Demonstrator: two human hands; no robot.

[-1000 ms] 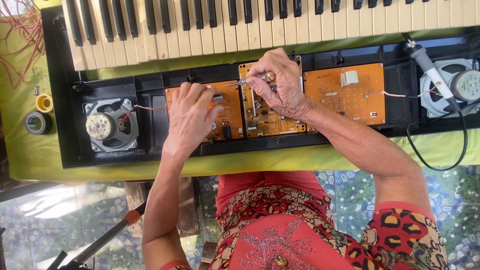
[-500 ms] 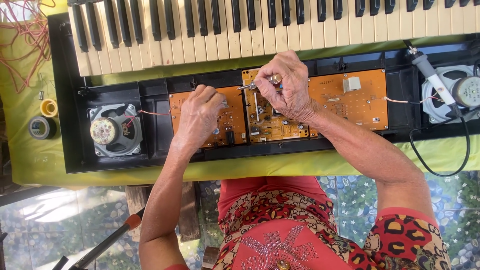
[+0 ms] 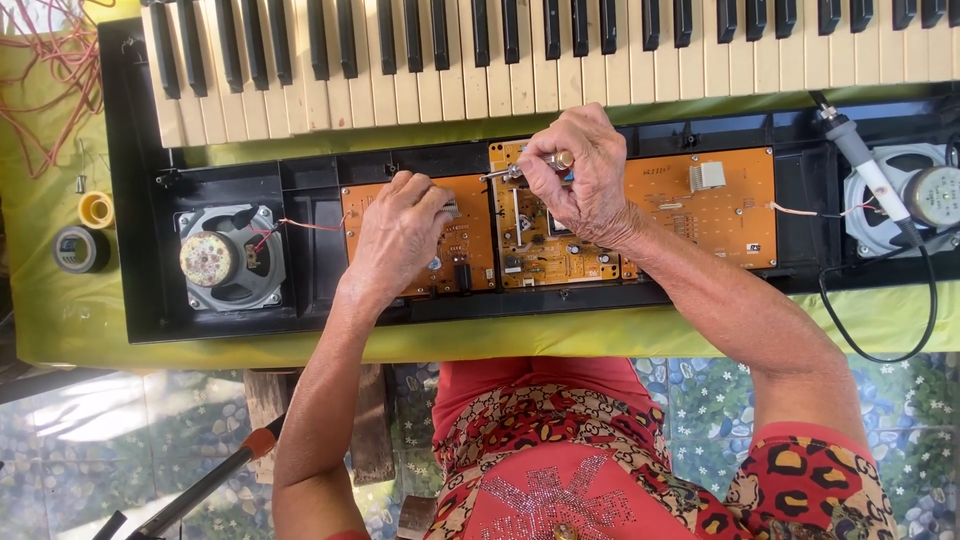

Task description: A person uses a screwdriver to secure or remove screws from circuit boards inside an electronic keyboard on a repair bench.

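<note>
Bare forearms; red leopard-print short sleeve (image 3: 815,470); red patterned, sequinned dress (image 3: 545,470).

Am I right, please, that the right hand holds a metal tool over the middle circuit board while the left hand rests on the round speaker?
Not quite: in the head view the left hand rests on the left circuit board, not the speaker. The right hand does hold the metal tool over the middle circuit board.

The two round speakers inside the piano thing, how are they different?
The left speaker shows whole, while the right speaker is partly covered by a grey and white tool lying across it. The left speaker has thin red wires running to the orange circuit board; the right speaker has a black cable looping below it. Both are round with a metal middle, inside the black keyboard case.
</note>
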